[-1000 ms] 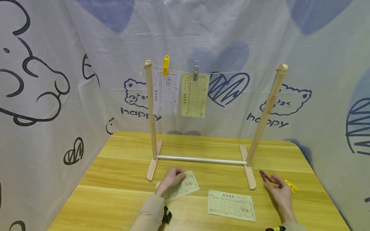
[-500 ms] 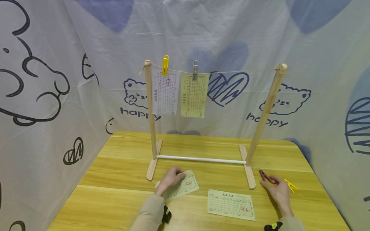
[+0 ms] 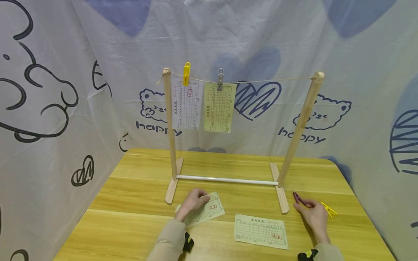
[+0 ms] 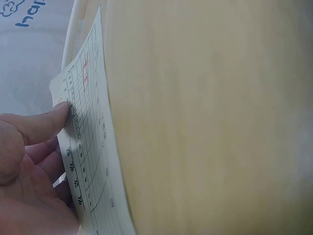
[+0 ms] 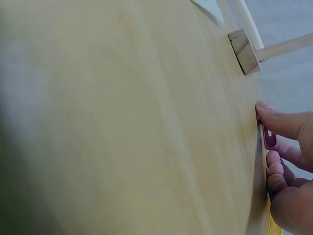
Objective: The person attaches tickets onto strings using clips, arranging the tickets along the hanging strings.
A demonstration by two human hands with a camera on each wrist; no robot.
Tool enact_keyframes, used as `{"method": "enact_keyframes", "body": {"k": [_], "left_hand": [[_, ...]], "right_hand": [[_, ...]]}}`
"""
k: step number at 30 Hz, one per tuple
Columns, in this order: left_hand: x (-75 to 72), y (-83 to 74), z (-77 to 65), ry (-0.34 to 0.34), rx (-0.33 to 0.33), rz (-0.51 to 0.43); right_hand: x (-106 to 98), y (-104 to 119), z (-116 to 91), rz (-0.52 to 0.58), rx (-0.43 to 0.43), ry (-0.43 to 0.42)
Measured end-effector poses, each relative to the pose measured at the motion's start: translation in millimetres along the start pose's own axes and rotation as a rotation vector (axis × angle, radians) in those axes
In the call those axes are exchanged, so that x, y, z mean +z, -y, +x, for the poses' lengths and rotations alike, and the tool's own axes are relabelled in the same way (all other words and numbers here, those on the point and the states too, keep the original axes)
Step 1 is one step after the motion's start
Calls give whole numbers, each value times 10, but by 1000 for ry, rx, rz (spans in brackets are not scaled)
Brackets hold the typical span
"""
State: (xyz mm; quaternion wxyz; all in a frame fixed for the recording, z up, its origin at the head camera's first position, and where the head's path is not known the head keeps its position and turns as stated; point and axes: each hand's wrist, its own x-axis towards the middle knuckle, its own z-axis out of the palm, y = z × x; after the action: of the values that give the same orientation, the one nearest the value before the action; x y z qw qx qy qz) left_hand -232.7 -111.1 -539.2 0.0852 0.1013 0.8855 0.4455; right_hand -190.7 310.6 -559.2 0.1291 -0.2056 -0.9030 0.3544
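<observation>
In the head view my left hand point(image 3: 194, 201) pinches the top edge of a pale green printed form point(image 3: 212, 208), thumb on its face and fingers behind. The left wrist view has this form point(image 4: 88, 112) tilted up from the tabletop. At the right side, my right hand point(image 3: 314, 215) holds one end of a purple clothespin point(image 3: 298, 198) between thumb and forefinger, low at the table. Part of that clothespin point(image 5: 269, 138) shows between the fingers in the right wrist view. A yellow clothespin point(image 3: 329, 210) lies just beyond the hand. Another green form point(image 3: 261, 232) lies flat between the hands.
A wooden stand point(image 3: 300, 134) with a white crossbar point(image 3: 225, 180) carries a string point(image 3: 267, 81). From it hang a white form point(image 3: 186, 108) under a yellow clip point(image 3: 187, 74) and a yellow-green form point(image 3: 219, 112) under a grey clip point(image 3: 220, 79). Printed curtains surround the table point(image 3: 130, 203).
My right hand has shifted slightly to the left and its thumb has closed in beside the purple clothespin. The left hand and its form stay in place.
</observation>
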Motion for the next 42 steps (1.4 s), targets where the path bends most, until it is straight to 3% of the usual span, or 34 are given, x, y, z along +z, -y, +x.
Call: {"method": "enact_keyframes", "body": {"k": [18,32,37,42], "left_hand": [[-6,-26,-3,0,-1,2],[-3,-42,-7,-3,-14,-3],[-9,-43,-4,2,-9,3],[-9,-26,6,9,-13,5]], "right_hand": [[5,-8,-58,62,59,-25],[-30,12,-105,188,81,-58],[-49,44,-115,328,128,-55],[-100,93,-128,674,263,-13]]}}
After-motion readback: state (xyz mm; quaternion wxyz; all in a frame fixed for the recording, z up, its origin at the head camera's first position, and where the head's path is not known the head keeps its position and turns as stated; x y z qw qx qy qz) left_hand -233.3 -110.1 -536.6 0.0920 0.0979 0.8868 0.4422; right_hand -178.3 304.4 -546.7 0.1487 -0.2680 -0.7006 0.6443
